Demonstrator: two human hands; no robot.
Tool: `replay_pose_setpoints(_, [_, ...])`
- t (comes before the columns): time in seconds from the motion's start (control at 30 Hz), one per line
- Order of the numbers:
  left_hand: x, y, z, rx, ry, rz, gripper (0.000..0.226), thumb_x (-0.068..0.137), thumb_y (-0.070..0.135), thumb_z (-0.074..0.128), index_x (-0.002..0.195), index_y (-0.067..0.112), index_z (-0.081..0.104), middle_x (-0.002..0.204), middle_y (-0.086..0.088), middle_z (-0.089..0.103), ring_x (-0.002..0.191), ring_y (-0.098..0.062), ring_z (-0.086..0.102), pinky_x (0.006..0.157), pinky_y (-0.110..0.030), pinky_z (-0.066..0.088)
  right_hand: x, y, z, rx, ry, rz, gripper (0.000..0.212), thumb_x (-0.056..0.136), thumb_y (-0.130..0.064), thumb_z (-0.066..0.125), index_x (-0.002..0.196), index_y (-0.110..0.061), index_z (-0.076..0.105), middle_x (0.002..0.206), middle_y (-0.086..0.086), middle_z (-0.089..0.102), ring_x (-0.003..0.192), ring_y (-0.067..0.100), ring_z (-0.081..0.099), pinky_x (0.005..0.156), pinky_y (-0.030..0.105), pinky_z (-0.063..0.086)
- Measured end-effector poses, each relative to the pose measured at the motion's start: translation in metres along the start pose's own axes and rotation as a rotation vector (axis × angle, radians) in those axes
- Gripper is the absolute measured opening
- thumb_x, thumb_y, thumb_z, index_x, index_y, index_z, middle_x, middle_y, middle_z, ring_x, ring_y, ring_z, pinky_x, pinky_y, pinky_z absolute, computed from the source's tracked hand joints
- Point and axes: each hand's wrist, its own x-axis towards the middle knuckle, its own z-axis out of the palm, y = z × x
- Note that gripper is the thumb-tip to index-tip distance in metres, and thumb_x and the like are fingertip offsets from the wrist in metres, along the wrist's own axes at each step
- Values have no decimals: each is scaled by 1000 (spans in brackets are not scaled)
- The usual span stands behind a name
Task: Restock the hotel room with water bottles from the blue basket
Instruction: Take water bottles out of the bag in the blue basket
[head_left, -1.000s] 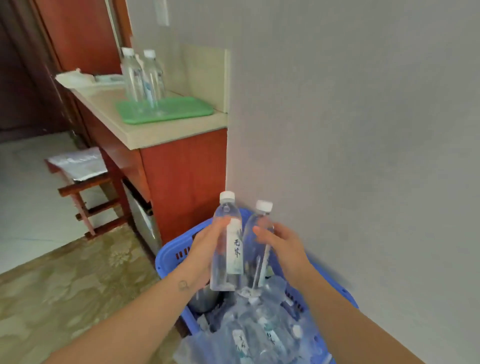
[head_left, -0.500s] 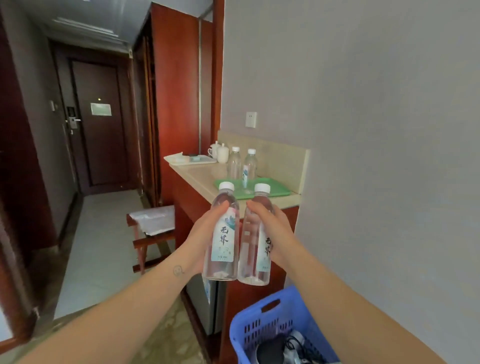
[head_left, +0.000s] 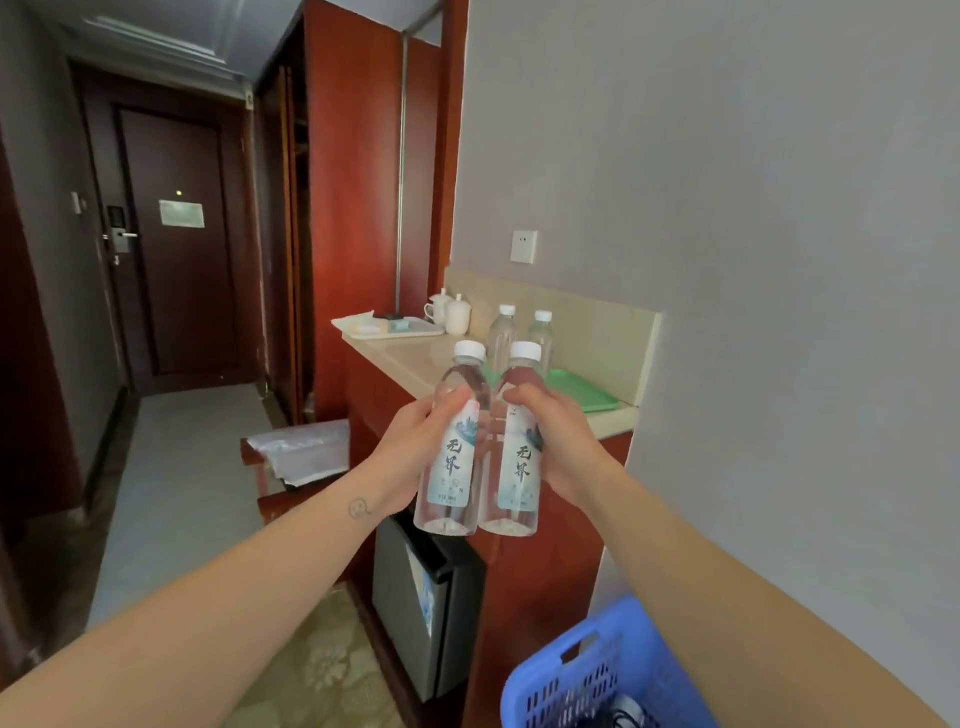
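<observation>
Left bottle (head_left: 451, 470), right bottle (head_left: 515, 467): clear cylindrical plastic, white caps, pale paper labels, upright, side by side in mid-air. Left hand (head_left: 413, 449) grips the first, right hand (head_left: 563, 441) the second. Blue slotted plastic basket (head_left: 582, 654) lower right; flat green tray (head_left: 587, 395) on smooth beige countertop (head_left: 405, 358)

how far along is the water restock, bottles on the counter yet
Done: two water bottles stand on the green tray. In hand: the left hand grips one labelled bottle, the right hand a second bottle, both upright, short of the counter. Left: setting both down there.
</observation>
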Motion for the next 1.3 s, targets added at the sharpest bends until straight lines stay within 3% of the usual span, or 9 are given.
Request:
replay_pose_setpoints(0.27, [102,-14,0,-50,-16,41,49,93,41,61,127,5,57,111,-18,71,102,-31,70,94,-48,54,87,-2,-25,-178,77,-122,38,81,-15,76,115,-16,61,81,-4,76,74,13,74,52,21,53])
replay_pose_setpoints(0.43, [167,-18,4,-48,-7,107,49,86,44,67,122,15,52,115,-12,69,94,-23,73,78,-38,58,145,-7,-41,-255,165,-173,48,78,-17,80,122,-12,60,87,-2,73,70,10,73,50,19,51])
replay_pose_setpoints(0.6, [225,-25,-3,-57,6,171,43,87,43,65,118,14,56,114,-16,69,99,-29,70,90,-46,55,186,-4,-47,-295,218,-221,49,74,-23,84,118,-17,62,87,-8,73,73,5,72,55,18,51])
replay_pose_setpoints(0.73, [270,-27,-22,-63,67,248,39,94,39,60,119,10,58,105,-8,74,96,-23,72,81,-36,56,220,-13,-51,-458,222,-297,43,72,-29,86,107,-22,62,77,-14,66,71,0,67,55,11,48])
replay_pose_setpoints(0.87, [321,-24,-50,-61,131,289,41,96,40,57,121,8,60,106,-7,73,97,-21,71,86,-36,55,259,-51,-45,-586,207,-381,58,74,-37,84,123,-23,57,89,-13,61,88,9,65,83,26,56])
replay_pose_setpoints(1.0, [373,-25,-76,31,147,315,25,98,39,56,103,16,65,85,9,74,78,-4,70,70,-20,52,307,-103,-34,-480,271,-450,30,77,-28,83,93,-32,59,70,-18,71,67,3,71,54,24,55])
replay_pose_setpoints(1.07, [399,-29,-83,112,120,327,15,96,38,58,94,25,64,76,16,72,69,5,67,58,-11,48,333,-123,-33,-462,339,-482,33,77,-28,83,100,-31,59,83,-14,73,68,3,72,53,21,55])
replay_pose_setpoints(1.2, [441,-40,-85,199,18,304,10,91,38,65,96,30,62,93,15,68,75,16,62,56,-2,44,384,-133,-51,-539,466,-499,51,75,-26,84,118,-17,60,101,-1,71,83,12,72,73,31,59])
replay_pose_setpoints(1.3, [468,-51,-82,194,-90,279,25,83,43,69,101,28,63,102,8,72,90,1,68,72,-16,52,411,-122,-82,-701,559,-464,57,72,-29,86,120,-13,59,108,5,69,93,15,68,80,28,56])
